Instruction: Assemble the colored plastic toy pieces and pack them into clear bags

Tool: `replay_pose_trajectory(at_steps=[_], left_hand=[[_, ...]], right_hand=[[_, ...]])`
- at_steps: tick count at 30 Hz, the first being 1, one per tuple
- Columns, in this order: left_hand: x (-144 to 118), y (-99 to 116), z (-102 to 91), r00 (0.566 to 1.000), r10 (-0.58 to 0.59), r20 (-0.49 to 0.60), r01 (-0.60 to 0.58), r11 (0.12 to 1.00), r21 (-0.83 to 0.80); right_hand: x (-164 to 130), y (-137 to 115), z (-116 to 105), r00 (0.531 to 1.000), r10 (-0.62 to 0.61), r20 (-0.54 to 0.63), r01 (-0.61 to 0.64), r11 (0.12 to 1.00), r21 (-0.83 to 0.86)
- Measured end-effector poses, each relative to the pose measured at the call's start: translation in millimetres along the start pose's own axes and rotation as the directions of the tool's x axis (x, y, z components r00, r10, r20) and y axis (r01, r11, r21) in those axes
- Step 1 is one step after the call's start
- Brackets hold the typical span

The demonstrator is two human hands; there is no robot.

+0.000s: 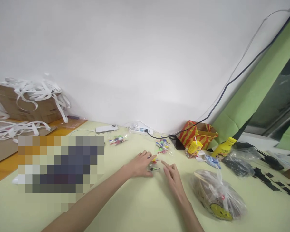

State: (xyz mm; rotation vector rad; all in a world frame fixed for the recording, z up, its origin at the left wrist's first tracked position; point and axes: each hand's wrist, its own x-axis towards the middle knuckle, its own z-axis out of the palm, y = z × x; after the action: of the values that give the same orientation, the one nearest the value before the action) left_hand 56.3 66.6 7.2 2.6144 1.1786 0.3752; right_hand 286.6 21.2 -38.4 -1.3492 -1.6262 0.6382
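Observation:
My left hand [140,165] lies over a small pile of thin, brightly coloured pieces [155,168] in the middle of the table. Its fingers are apart, touching or covering the pile's left side, and part of the pile is hidden beneath them. A thin reddish stick [158,160] juts out of it to the right. Just right of the pile, my right hand [173,175] has its index finger stretched toward that stick, with the other fingers bent. I see nothing held in it. Farther back lie two similar heaps, one at the left [118,140] and one at the right [163,145].
A phone [106,129] and a power strip [141,130] lie along the wall. To the right are a striped bag [192,130], a yellow drink carton [194,149], a yellow bottle [224,149] and a plastic-wrapped bowl [215,196]. White straps fill a cardboard box [36,108] at left.

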Motion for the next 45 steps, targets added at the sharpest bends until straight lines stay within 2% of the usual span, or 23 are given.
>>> replay_pose_trajectory(at_steps=[3, 7, 11, 14, 17, 19, 21, 26, 30, 36, 39, 43, 45], left_hand=[[-17.4, 3.8, 1.8, 0.992, -0.121, -0.027, 0.121, 0.993, -0.003], [-35.8, 9.7, 9.9, 0.955, -0.294, -0.036, 0.291, 0.954, -0.067], [-57.1, 13.7, 3.5, 0.947, -0.319, -0.035, 0.316, 0.946, -0.075], [-79.2, 15.0, -19.8, 0.966, -0.257, -0.015, 0.256, 0.965, -0.050], [-95.3, 21.3, -54.7, 0.979, -0.192, 0.068, 0.191, 0.981, 0.018], [-97.9, 30.2, -77.8, 0.979, -0.147, 0.144, 0.135, 0.987, 0.090], [-95.5, 41.1, -96.0, 0.978, -0.111, 0.174, 0.081, 0.982, 0.169], [-93.8, 57.7, -118.4, 0.972, -0.066, 0.225, 0.000, 0.960, 0.281], [-108.9, 50.9, -128.1, 0.983, -0.029, 0.180, -0.021, 0.963, 0.268], [-132.8, 32.3, -143.6, 0.992, -0.047, 0.114, 0.012, 0.958, 0.286], [-142.7, 18.2, -154.2, 0.991, -0.097, 0.091, 0.065, 0.950, 0.305], [-151.9, -3.2, -177.9, 0.988, -0.147, 0.038, 0.125, 0.931, 0.344], [-149.7, -11.3, -188.5, 0.982, -0.191, -0.018, 0.185, 0.924, 0.335]], right_hand=[[0.8, -0.3, 8.0, 0.996, -0.024, 0.083, 0.029, 0.998, -0.054], [1.1, 2.0, 12.9, 0.996, -0.018, 0.085, 0.023, 0.998, -0.059], [0.9, 4.6, 8.8, 0.999, -0.002, 0.048, 0.006, 0.996, -0.083], [0.8, 6.9, 6.1, 1.000, 0.016, 0.021, -0.014, 0.996, -0.091], [0.3, 8.7, 5.4, 0.999, 0.028, 0.029, -0.026, 0.995, -0.092], [-0.3, 9.3, 4.8, 0.999, 0.032, 0.037, -0.029, 0.995, -0.096], [-1.2, 9.7, 3.5, 0.999, 0.036, 0.038, -0.032, 0.994, -0.105], [-2.7, 9.6, 0.7, 0.998, 0.044, 0.046, -0.038, 0.990, -0.136], [-3.7, 8.2, 1.9, 0.995, 0.036, 0.088, -0.023, 0.989, -0.147], [-5.6, 7.8, 0.4, 0.991, 0.041, 0.129, -0.021, 0.988, -0.153], [-6.1, 6.6, -5.4, 0.992, 0.034, 0.119, -0.013, 0.985, -0.173], [-12.2, -12.3, -12.9, 0.989, -0.080, 0.124, 0.103, 0.977, -0.187], [-18.9, -31.3, -10.6, 0.961, -0.176, 0.214, 0.223, 0.950, -0.217]])
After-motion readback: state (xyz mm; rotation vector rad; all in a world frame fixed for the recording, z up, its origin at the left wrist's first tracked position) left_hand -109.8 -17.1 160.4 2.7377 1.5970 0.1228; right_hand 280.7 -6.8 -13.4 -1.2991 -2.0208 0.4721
